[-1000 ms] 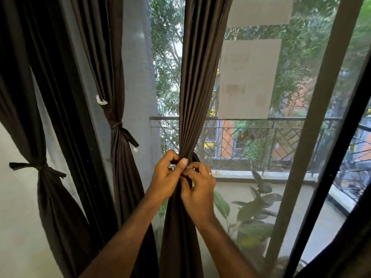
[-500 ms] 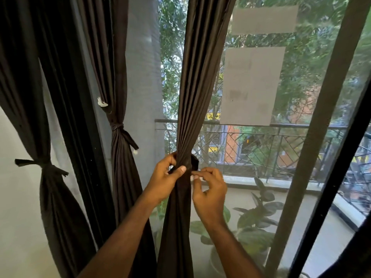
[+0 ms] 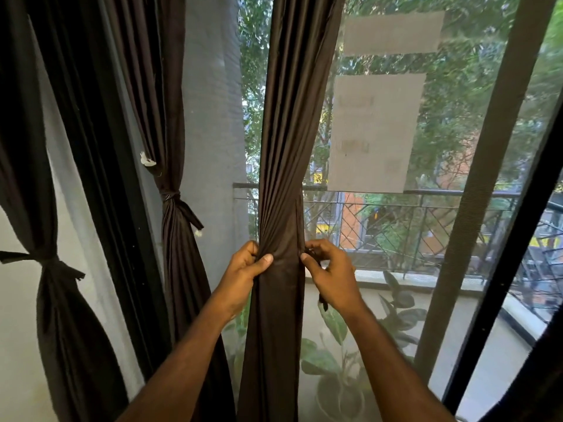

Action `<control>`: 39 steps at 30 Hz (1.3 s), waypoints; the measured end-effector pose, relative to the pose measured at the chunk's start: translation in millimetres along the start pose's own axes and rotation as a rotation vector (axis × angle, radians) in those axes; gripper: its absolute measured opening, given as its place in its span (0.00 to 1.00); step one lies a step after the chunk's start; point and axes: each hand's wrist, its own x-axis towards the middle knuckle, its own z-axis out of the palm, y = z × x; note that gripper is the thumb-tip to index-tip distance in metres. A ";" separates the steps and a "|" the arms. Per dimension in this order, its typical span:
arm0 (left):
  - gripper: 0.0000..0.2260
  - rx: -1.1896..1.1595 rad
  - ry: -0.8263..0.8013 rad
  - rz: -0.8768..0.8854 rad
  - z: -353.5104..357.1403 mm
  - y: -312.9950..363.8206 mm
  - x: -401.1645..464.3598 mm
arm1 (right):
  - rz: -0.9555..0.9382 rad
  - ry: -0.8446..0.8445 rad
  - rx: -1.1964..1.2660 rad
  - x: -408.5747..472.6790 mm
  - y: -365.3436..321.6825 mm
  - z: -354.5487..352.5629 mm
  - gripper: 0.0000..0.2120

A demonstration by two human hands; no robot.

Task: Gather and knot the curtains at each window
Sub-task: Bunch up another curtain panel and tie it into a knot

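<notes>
Left hand (image 3: 243, 272) gripped gathered middle curtain (image 3: 286, 166), fingers clamped on folds. Right hand (image 3: 330, 274) pinched dark tie strip (image 3: 316, 260) at curtain edge.

Nothing legible anywhere: faint, blurred marks only on the larger paper sheet (image 3: 374, 132) stuck to the window, below the smaller sheet (image 3: 393, 33).
</notes>
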 end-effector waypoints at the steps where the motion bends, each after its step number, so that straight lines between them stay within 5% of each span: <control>1: 0.07 0.058 0.039 0.015 0.6 1.7 0.1 | -0.003 0.011 0.014 -0.7 0.1 -1.6 0.09; 3: 0.14 0.173 0.097 0.079 1.7 1.2 2.7 | 0.029 0.044 0.066 -3.2 -0.9 -2.8 0.10; 6: 0.12 0.376 0.207 0.174 7.7 1.7 1.4 | 0.077 0.052 0.129 -11.2 -4.5 1.9 0.10; 10: 0.14 0.559 0.322 0.291 26.8 2.0 -2.3 | -0.065 -0.011 0.082 -31.6 -16.9 14.4 0.20; 17: 0.16 0.565 0.408 0.302 41.3 -5.6 -3.6 | -0.149 -0.030 0.065 -45.9 -25.7 29.4 0.18; 23: 0.02 0.378 0.158 0.289 30.8 -6.1 -4.1 | -0.082 0.130 0.168 -38.5 -26.4 26.9 0.15; 26: 0.13 0.332 0.104 0.215 4.3 -4.1 8.9 | -0.010 -0.009 0.324 -34.2 -25.2 19.6 0.24; 28: 0.21 0.293 -0.096 0.140 -10.2 6.0 13.7 | 0.087 -0.156 0.576 -30.4 -20.8 14.0 0.27; 32: 0.18 0.226 -0.391 -0.019 -23.6 18.0 16.1 | 0.185 -0.288 0.779 -22.2 -15.3 8.7 0.27; 35: 0.06 0.481 -0.250 0.033 -20.6 12.9 18.4 | 0.171 -0.220 0.664 -19.1 -11.0 12.4 0.25; 39: 0.14 0.766 0.116 0.126 -12.2 5.8 20.1 | 0.000 -0.051 0.185 -18.5 -7.3 15.1 0.21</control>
